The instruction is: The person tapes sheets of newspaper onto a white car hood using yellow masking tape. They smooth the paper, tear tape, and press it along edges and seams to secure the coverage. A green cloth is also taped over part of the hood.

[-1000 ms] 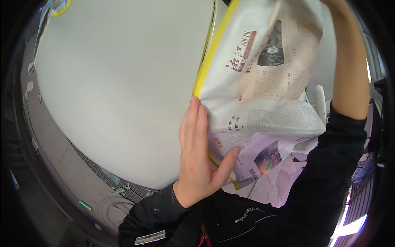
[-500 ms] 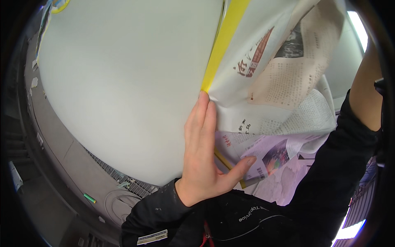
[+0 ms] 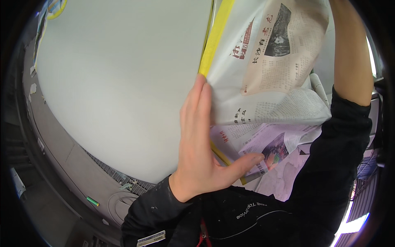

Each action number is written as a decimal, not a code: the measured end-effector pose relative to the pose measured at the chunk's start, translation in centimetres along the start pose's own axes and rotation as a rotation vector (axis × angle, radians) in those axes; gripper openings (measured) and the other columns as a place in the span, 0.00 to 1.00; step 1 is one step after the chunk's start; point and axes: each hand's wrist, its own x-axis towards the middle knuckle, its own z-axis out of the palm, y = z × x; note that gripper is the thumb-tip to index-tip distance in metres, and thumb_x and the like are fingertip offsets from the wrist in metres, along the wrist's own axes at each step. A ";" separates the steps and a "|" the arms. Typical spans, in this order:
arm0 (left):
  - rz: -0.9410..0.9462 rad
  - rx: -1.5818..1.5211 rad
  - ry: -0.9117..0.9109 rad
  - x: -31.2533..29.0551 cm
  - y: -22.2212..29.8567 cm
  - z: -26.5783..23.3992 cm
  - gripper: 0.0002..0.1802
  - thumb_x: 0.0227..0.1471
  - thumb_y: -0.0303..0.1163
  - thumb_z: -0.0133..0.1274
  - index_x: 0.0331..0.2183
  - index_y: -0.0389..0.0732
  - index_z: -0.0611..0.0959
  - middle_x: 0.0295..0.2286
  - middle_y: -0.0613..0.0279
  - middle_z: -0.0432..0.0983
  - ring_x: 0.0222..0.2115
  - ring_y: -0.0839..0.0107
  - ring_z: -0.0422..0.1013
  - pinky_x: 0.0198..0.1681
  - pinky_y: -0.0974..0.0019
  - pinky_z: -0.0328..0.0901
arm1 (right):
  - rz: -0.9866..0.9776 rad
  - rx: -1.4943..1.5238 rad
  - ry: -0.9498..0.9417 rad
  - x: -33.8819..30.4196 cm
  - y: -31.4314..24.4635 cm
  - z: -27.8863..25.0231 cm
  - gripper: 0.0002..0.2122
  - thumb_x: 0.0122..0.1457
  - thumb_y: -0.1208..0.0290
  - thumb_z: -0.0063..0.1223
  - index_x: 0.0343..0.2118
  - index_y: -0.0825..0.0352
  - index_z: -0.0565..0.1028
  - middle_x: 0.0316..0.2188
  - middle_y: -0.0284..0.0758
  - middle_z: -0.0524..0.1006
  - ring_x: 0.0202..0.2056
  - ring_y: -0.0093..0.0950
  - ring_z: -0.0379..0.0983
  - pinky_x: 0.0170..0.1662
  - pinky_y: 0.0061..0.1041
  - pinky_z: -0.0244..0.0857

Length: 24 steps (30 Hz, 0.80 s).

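Observation:
My left hand [image 3: 196,140] lies stretched out along the edge of a large, smooth, pale grey panel [image 3: 119,82], thumb held apart. Its fingertips press at the lower end of a strip of yellow masking tape [image 3: 217,31]. The tape runs up the panel's edge and borders a sheet of newspaper [image 3: 284,70], which hangs over the right side in creased folds. A lilac-tinted newspaper page [image 3: 263,144] shows below it, partly behind my thumb. My right forearm [image 3: 352,57] reaches up along the newspaper's right side; the hand itself is beyond the picture's upper edge.
At the upper left, more paper edged with yellow tape [image 3: 56,9] borders the panel. Below on the floor are a metal grating [image 3: 111,173], a looped hose or cable [image 3: 113,206], a small green cylinder [image 3: 93,201] and paper scraps [image 3: 33,88].
The newspaper and tape have shifted left in view, and the sheet looks flatter, with more of its picture showing. My right forearm has swung up and left; my left hand stays on the edge.

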 end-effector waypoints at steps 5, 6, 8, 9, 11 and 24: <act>0.018 0.040 -0.034 0.6 0.0 0.1 0.69 0.37 0.44 0.75 0.69 0.28 0.51 0.69 0.34 0.43 0.69 0.44 0.48 0.69 0.50 0.45 | 0.183 -0.052 0.008 0.8 0.4 -0.6 0.08 0.61 0.67 0.61 0.36 0.66 0.83 0.25 0.28 0.79 0.25 0.16 0.72 0.27 0.17 0.66; 0.019 0.058 -0.046 0.7 0.1 0.3 0.69 0.38 0.44 0.75 0.69 0.28 0.50 0.69 0.33 0.42 0.69 0.43 0.46 0.70 0.50 0.44 | 0.129 -0.042 -0.020 1.0 0.5 -0.7 0.08 0.62 0.66 0.61 0.36 0.66 0.83 0.25 0.28 0.79 0.25 0.16 0.73 0.27 0.17 0.66; 0.017 0.103 -0.069 0.9 0.1 0.5 0.70 0.38 0.44 0.75 0.69 0.28 0.49 0.69 0.31 0.40 0.70 0.41 0.43 0.70 0.49 0.43 | 0.017 -0.021 -0.074 1.2 0.7 -0.6 0.09 0.63 0.65 0.61 0.37 0.66 0.83 0.26 0.29 0.80 0.26 0.16 0.73 0.27 0.17 0.66; 0.024 0.115 -0.070 1.0 0.1 0.6 0.70 0.38 0.45 0.75 0.69 0.27 0.49 0.69 0.30 0.39 0.71 0.40 0.42 0.70 0.48 0.42 | 0.046 0.013 -0.079 1.4 0.8 -0.4 0.08 0.63 0.66 0.61 0.36 0.66 0.83 0.27 0.29 0.80 0.26 0.17 0.73 0.28 0.17 0.67; 0.040 0.135 -0.076 1.3 0.0 0.8 0.71 0.39 0.45 0.75 0.69 0.27 0.48 0.69 0.29 0.37 0.71 0.39 0.39 0.70 0.47 0.41 | 0.107 0.077 -0.088 1.6 1.1 0.6 0.08 0.63 0.66 0.61 0.35 0.66 0.83 0.28 0.30 0.81 0.27 0.18 0.74 0.29 0.17 0.68; 0.102 0.175 -0.096 4.5 1.0 0.1 0.69 0.41 0.48 0.75 0.69 0.26 0.50 0.69 0.30 0.39 0.70 0.40 0.43 0.70 0.47 0.43 | 0.163 0.310 -0.103 2.2 2.3 3.1 0.03 0.60 0.75 0.62 0.29 0.66 0.82 0.25 0.29 0.80 0.28 0.20 0.74 0.34 0.22 0.66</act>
